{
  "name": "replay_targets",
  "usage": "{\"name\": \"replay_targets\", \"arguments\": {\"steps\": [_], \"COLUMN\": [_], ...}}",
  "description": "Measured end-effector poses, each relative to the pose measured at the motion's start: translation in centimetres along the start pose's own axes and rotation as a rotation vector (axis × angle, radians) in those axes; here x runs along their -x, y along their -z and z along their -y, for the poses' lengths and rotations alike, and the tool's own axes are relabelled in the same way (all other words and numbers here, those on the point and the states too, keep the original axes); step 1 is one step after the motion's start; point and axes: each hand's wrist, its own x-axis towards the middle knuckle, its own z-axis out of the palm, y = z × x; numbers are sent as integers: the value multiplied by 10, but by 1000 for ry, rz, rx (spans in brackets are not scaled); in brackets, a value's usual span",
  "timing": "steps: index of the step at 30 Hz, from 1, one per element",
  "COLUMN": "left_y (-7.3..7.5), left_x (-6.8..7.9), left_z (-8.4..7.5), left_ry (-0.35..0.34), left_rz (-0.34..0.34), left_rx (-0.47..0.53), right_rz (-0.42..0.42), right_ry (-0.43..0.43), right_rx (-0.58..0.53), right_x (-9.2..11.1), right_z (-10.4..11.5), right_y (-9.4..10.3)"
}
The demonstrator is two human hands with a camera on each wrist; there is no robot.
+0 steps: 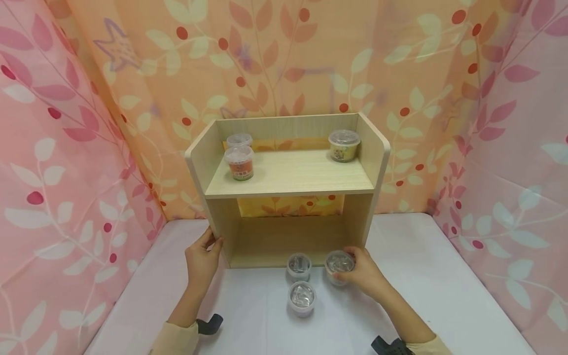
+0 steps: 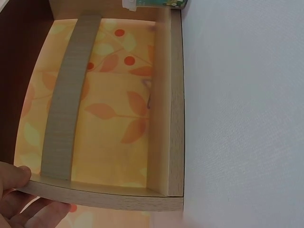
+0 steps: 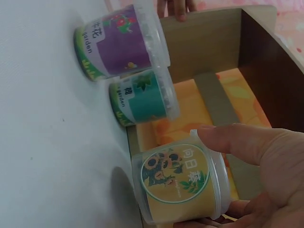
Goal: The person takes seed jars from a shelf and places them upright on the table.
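My left hand (image 1: 203, 259) pinches the left side panel of a small wooden shelf (image 1: 288, 192), thumb inside and fingers outside in the left wrist view. My right hand (image 1: 366, 273) grips a clear-lidded plastic tub (image 3: 180, 185) with a yellow sunflower label, thumb at its lid rim. This tub is close in front of the lower compartment's right end, its shadow on the white cloth. To its left, a teal-labelled tub (image 3: 142, 97) stands by the shelf's front edge. A purple-labelled tub (image 3: 118, 42) stands nearer to me.
On the upper shelf board, a red-labelled tub (image 1: 241, 167) stands at the left with another tub (image 1: 239, 140) behind it. A yellow-labelled tub (image 1: 343, 148) sits at the right end. Patterned curtains (image 1: 275, 59) enclose the white-covered table (image 1: 408, 256) at the back and both sides.
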Motion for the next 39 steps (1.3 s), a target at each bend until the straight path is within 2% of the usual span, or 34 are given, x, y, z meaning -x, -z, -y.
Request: {"name": "replay_targets", "arguments": {"steps": [7,14,33,39], "left_y": [1,1,0,-1], "left_x": [1,0,-2,-2], "left_z": [0,1,0,0], "left_ry": [-11,25,26,31], "left_rz": [-1,-2,-10,-13], "left_rx": [-9,-50,-37,-30], "right_rz": [-5,-39,-50,-51], "right_ry": [9,18,46,72], "right_rx": [18,33,48,98], "right_x": [4,2,5,6], "right_z": [-2,-2,0,5], "right_y": [-12,-17,-17,-12]}}
